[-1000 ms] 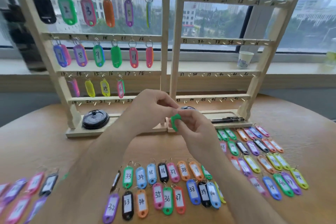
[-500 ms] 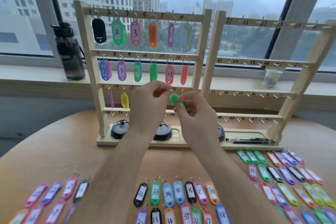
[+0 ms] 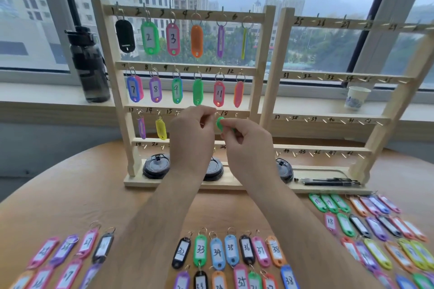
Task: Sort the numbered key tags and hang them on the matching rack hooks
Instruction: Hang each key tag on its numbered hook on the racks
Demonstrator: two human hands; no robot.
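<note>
A green key tag point(image 3: 220, 122) is pinched in my right hand point(image 3: 246, 141), just under the hook marked 18 on the left wooden rack point(image 3: 265, 58). My left hand point(image 3: 191, 136) pinches the tag's metal ring beside it. The left rack's top two rows carry tags 1 to 12. Its third row shows a purple tag point(image 3: 141, 127) and a yellow tag point(image 3: 160, 128); my hands hide the rest. The right rack point(image 3: 385, 115) has bare hooks numbered from 25 up. Several numbered tags point(image 3: 217, 252) lie in rows on the round wooden table.
More loose tags lie at the right point(image 3: 366, 225) and lower left point(image 3: 68, 251). Three black round lids point(image 3: 156, 165) and two black pens point(image 3: 328, 182) rest on the rack bases. A dark water bottle point(image 3: 88, 63) and a paper cup point(image 3: 357, 97) stand on the windowsill.
Both hands rose from above the table up to the left rack's third row, carrying the green tag. My view tilted up and closer to the racks.
</note>
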